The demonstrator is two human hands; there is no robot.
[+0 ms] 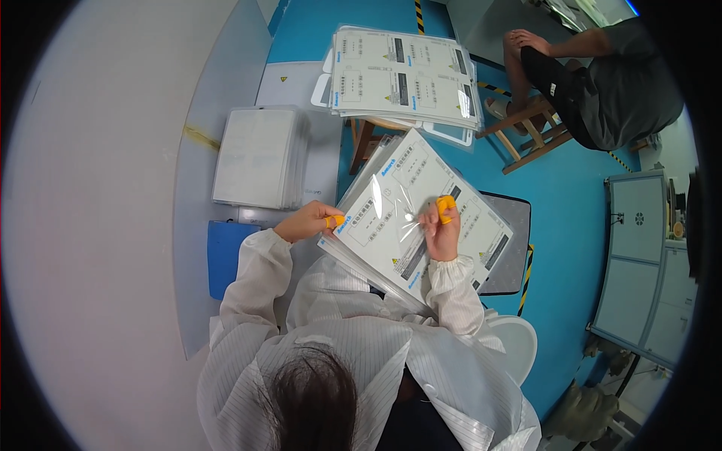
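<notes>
A stack of printed white sheets [383, 218] with glossy clear film lies aslant across my lap. My left hand [307, 221], with a yellow finger cot on it, pinches the left edge of the top sheet. Over the middle of that sheet is my right hand [442, 234], its fingers curled closed and a yellow cot on one of them. Shiny creases in the clear film [407, 215] run up to the right fingertips, which appear to grip it. The exact fingertip contact is partly hidden.
Ahead, another pile of printed sheets [406, 79] rests on a wooden stool [363, 143]. To the left are a stack of white panels [254, 158] and a blue box [229, 259]. A seated person [602, 90] is at the far right, near a grey cabinet [635, 248].
</notes>
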